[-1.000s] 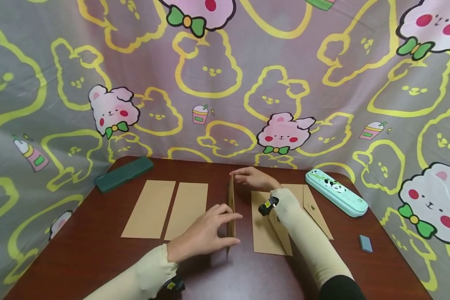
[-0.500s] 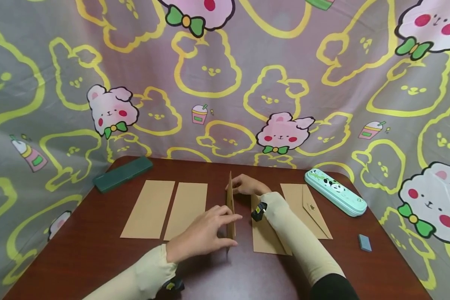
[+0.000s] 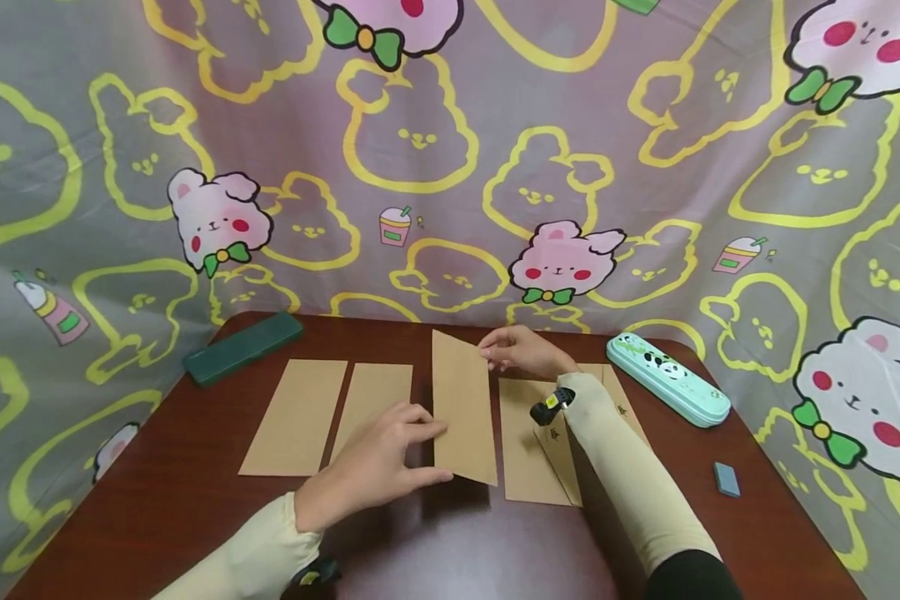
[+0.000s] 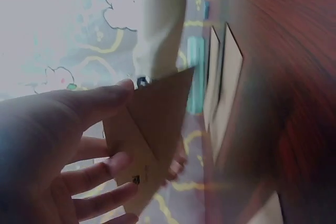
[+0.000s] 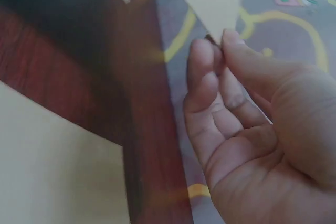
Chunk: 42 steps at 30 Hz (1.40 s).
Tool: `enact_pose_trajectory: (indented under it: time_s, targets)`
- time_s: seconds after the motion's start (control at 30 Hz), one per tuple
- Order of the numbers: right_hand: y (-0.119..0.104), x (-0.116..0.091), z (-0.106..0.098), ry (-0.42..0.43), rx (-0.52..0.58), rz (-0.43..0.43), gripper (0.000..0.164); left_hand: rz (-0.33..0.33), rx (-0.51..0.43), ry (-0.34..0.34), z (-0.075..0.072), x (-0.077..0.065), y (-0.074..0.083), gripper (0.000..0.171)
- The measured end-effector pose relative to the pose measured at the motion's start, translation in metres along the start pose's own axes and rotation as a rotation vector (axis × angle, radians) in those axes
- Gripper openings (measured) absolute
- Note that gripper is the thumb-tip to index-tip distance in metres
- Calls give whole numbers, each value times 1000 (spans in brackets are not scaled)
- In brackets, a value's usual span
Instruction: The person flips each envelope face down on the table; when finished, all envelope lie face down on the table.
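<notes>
A kraft-paper envelope [image 3: 461, 400] stands tilted over the middle of the table, plain face toward the head camera; its flap side with a small dark print shows in the left wrist view. My right hand [image 3: 528, 352] pinches its far right corner between thumb and fingertips, also seen in the right wrist view. At the opposite edge is my left hand [image 3: 375, 462], fingers relaxed and spread, with the index finger overlapping the plain face and the thumb [image 4: 113, 98] right at the edge. Other fingers lie over the flap side in the left wrist view.
Two plain envelopes [image 3: 294, 417] [image 3: 375, 400] lie flat to the left. On the right lie two more envelopes [image 3: 525, 450] with printed flaps, partly under the right arm. A green case [image 3: 243, 348], a mint panda pencil case [image 3: 667, 379] and a blue eraser [image 3: 727, 479] sit around them.
The envelope has turned from edge-on to show its plain face. My right hand has closed its fingers on the corner and moved right; my left hand has shifted a little left.
</notes>
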State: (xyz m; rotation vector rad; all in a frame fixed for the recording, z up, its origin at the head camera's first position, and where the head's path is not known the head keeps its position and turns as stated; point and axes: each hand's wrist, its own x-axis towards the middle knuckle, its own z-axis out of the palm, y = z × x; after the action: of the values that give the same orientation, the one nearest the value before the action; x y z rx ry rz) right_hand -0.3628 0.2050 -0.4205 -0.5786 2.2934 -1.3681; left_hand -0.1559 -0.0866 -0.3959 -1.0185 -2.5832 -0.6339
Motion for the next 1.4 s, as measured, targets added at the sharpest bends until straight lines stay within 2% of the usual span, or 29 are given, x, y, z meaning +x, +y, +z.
enact_pose_trajectory:
  time_s: [0.1, 0.23, 0.43, 0.57, 0.67, 0.8, 1.03, 1.17, 1.3, 1.4]
  targets:
    - [-2, -6, -6, 29, 81, 23, 27, -48, 35, -37, 2, -5, -6, 58]
    - [-3, -9, -10, 30, 141, 34, 28, -66, 63, -83, 7, -9, -12, 61]
    - [-3, -5, -9, 53, 48, 43, 28, -59, 96, -131, 13, -5, -20, 67]
    - [2, 2, 5, 74, 2, 93, 25, -58, 143, -214, 18, 0, -26, 67]
    - [8, 5, 19, 83, -36, 116, 22, -66, 143, -275, 24, 3, -29, 57]
    - [9, 7, 35, 118, -140, 116, 18, -80, 125, -306, 31, 5, -34, 45]
    - [0, 14, 50, 211, -364, 153, 19, -132, 113, -335, 39, 6, -39, 50]
    - [-3, 15, 54, 220, -497, 116, 26, -158, 92, -342, 39, 6, -39, 45]
    - [-5, 0, 39, 215, -581, 68, 42, -175, 74, -351, 38, 5, -35, 40]
    - [-9, -25, 11, 213, -619, 109, 46, -179, 30, -369, 38, 10, -27, 54]
